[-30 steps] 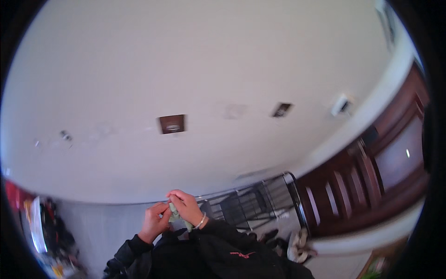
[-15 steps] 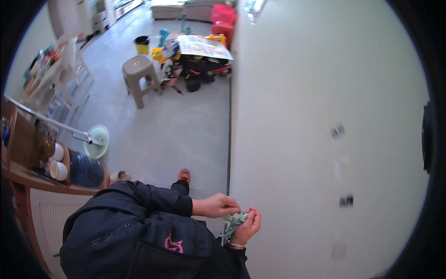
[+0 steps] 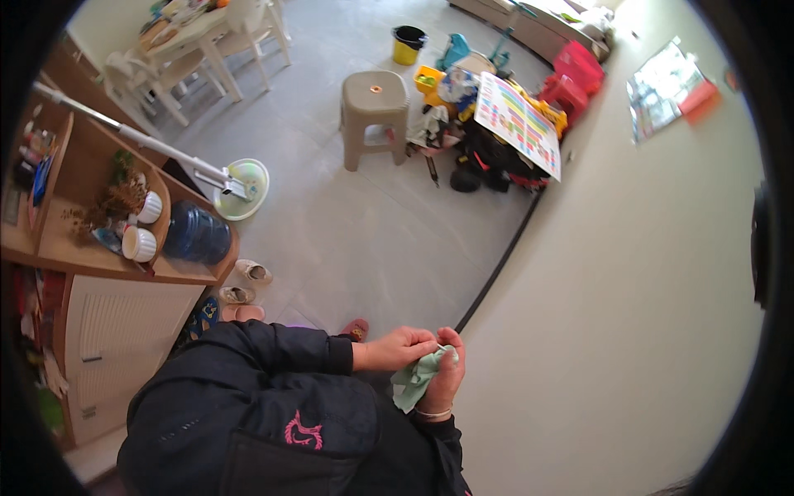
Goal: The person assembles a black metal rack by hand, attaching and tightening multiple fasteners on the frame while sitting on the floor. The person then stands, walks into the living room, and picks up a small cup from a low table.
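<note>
My left hand [image 3: 399, 348] is closed in a pinch, its fingertips meeting my right hand at the upper edge of a pale green cloth [image 3: 416, 380]. What the left fingertips pinch is too small to make out; a thin whitish bit shows between the hands. My right hand [image 3: 449, 376], with a bracelet at the wrist, curls around the cloth, its fingers pointing up. Loose folds of cloth hang down between the two hands, in front of my dark jacket. The right palm is partly hidden by the cloth.
A pale wall [image 3: 612, 331] rises close on my right. To the left stand a wooden cabinet [image 3: 99, 277], a blue water bottle [image 3: 197, 234], a mop bucket [image 3: 251, 197] and shoes [image 3: 253, 271]. Ahead are a stool [image 3: 375, 95] and a heap under a colourful chart [image 3: 519, 124].
The view has swung left, so the stool, heap and cabinet show farther right. Both hands stay together; the green cloth hangs more spread out, and the right fingers point more upward.
</note>
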### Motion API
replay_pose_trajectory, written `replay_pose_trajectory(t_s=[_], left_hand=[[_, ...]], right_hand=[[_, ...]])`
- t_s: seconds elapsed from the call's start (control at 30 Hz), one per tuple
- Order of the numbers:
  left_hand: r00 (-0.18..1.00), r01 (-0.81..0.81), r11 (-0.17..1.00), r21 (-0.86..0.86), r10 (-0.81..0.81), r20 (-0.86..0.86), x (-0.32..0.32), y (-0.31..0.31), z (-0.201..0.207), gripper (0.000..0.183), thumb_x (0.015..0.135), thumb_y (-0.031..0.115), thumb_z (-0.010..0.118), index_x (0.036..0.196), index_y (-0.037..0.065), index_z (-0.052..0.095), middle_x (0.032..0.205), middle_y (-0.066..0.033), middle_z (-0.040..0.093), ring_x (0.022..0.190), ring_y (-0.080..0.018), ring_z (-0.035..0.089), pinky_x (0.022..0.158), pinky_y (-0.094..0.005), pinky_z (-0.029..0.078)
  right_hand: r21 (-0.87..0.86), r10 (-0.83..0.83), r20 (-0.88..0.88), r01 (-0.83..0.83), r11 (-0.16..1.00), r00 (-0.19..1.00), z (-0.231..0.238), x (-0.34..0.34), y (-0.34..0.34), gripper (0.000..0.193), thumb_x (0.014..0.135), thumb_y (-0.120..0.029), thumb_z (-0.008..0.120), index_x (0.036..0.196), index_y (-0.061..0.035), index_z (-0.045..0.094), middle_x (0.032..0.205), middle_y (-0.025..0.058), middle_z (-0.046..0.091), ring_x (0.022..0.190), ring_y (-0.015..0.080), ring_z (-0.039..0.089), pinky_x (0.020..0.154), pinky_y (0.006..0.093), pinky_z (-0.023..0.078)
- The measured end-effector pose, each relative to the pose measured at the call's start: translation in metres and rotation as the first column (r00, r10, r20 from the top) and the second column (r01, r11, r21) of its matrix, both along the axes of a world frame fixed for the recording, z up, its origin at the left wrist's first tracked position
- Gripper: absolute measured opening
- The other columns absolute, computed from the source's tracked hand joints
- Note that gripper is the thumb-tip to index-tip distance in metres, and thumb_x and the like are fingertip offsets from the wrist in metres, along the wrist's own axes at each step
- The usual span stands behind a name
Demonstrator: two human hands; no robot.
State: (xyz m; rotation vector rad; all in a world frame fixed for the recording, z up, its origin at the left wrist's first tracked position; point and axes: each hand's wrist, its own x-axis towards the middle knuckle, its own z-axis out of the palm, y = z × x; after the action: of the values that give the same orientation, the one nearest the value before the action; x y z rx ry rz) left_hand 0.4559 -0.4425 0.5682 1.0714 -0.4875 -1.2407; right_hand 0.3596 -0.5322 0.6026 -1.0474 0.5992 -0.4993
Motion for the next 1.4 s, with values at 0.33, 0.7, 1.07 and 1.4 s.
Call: replay_pose_trajectory(t_s=[0.33, 0.7, 1.07, 1.4], left_hand=[[0.886, -0.377, 0.913, 0.156, 0.307, 0.348, 0.095, -0.025, -0.003, 0.025, 0.097, 0.022, 0.052, 0.09, 0.001, 0.063, 0.073, 0.0016, 0.057, 0.07, -0.0075, 0.052, 0.06, -0.0264, 0.044], [0.564, -0.805, 0.531, 0.264, 0.824, 0.063, 0.18, 0.032, 0.023, 0.026, 0.098, 0.025, 0.051, 0.082, 0.006, 0.06, 0.071, 0.0016, 0.056, 0.065, -0.006, 0.05, 0.059, -0.0205, 0.041], [0.526, -0.829, 0.527, 0.187, 0.849, -0.061, 0.386, 0.15, 0.005, 0.029, 0.1, 0.025, 0.05, 0.116, 0.004, 0.063, 0.081, 0.0041, 0.057, 0.07, -0.0042, 0.049, 0.063, -0.0196, 0.041], [0.565, -0.824, 0.549, 0.142, 0.816, 0.122, 0.578, 0.184, 0.025, 0.021, 0.097, 0.021, 0.056, 0.088, 0.004, 0.062, 0.075, 0.0014, 0.057, 0.064, -0.0055, 0.048, 0.059, -0.0204, 0.041]], right_hand=[[-0.22, 0.42, -0.07, -0.424, 0.878, 0.905, -0.018, 0.14, -0.074, 0.014, 0.093, -0.009, 0.059, 0.085, 0.0012, 0.062, 0.09, 0.0023, 0.061, 0.084, 0.0103, 0.053, 0.077, 0.024, 0.042], [-0.061, 0.678, -0.11, -0.686, 0.725, 0.727, -0.011, 0.306, -0.057, 0.015, 0.093, -0.011, 0.06, 0.098, 0.002, 0.063, 0.091, 0.0008, 0.063, 0.086, 0.0085, 0.054, 0.079, 0.0217, 0.042], [-0.064, 0.941, -0.082, -0.944, 0.324, 0.329, -0.033, 0.524, 0.083, 0.017, 0.093, -0.01, 0.06, 0.099, 0.0032, 0.067, 0.095, 0.0071, 0.06, 0.084, 0.0146, 0.058, 0.078, 0.0274, 0.046], [-0.247, 0.813, -0.247, -0.846, 0.473, 0.527, -0.004, 0.684, 0.105, 0.018, 0.094, -0.015, 0.06, 0.091, 0.0018, 0.066, 0.084, -0.0003, 0.063, 0.083, 0.0072, 0.056, 0.076, 0.0229, 0.045]])
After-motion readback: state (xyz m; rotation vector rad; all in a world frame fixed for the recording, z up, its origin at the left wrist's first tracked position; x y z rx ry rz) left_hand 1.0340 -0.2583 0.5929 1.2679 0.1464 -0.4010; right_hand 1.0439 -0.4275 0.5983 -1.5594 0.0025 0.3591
